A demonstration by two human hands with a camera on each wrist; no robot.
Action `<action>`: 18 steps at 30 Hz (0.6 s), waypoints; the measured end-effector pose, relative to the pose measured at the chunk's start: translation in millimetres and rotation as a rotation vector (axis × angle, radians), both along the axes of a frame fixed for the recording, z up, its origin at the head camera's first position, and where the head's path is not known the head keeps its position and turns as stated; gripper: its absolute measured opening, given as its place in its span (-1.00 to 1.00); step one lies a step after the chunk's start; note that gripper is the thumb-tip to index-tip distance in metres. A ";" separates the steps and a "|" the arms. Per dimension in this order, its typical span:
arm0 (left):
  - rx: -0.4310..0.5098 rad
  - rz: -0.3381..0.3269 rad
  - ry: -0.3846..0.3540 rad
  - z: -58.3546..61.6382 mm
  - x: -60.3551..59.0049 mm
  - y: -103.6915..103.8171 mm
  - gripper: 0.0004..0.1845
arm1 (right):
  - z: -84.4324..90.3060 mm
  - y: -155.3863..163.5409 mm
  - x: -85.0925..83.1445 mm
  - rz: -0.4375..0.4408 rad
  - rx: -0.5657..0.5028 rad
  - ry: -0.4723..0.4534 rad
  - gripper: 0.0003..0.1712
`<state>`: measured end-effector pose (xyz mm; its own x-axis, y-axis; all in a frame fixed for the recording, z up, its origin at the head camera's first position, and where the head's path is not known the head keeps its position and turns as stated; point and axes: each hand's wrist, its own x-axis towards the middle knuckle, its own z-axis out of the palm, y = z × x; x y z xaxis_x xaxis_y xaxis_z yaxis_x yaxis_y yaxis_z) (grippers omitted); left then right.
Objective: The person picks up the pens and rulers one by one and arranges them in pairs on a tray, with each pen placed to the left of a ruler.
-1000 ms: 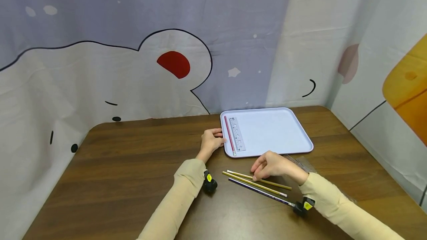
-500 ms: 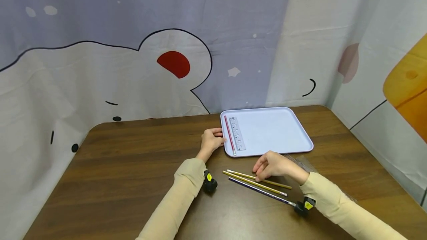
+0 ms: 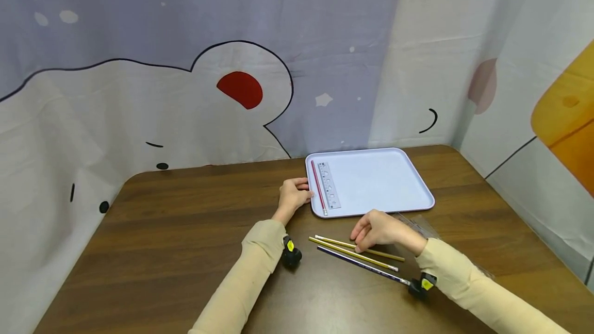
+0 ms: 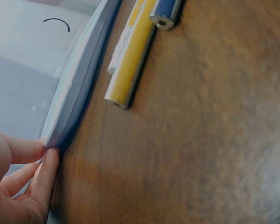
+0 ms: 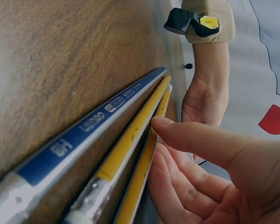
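nearest me the blue pencil (image 3: 362, 267) lay on the brown table (image 3: 176, 241), with two yellow pencils (image 3: 355, 249) just beyond it, all three side by side and close together. my right hand (image 3: 378, 230) sat over the yellow pair, fingers curled, thumb tip touching the far yellow one; nothing was pinched clear of the wood yet. to lift well, i judged i should roll that one pencil away from its neighbour first, so the others wouldn't scatter. farther off, my left hand (image 3: 293, 196) pinched the near-left rim of the pale tray (image 3: 371, 182), steadying it. inside, a red pencil (image 3: 318, 194) and a clear stencil ruler (image 3: 328, 192) lay along the left wall.
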<state>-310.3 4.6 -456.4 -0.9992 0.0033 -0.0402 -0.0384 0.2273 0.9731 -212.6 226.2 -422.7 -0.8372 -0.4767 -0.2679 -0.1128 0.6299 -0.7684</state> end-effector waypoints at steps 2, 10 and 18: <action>0.002 -0.001 0.000 0.0 0.1 -0.2 -0.56 | -0.2 -1.1 0.2 -0.004 0.012 0.007 -0.74; -0.001 0.000 0.005 -0.3 0.1 0.0 -0.56 | 0.1 -2.4 -0.3 -0.012 0.047 0.030 -0.75; 0.003 -0.003 0.003 0.5 0.7 -0.5 -0.56 | -1.6 -2.9 -0.5 -0.006 0.047 0.033 -0.78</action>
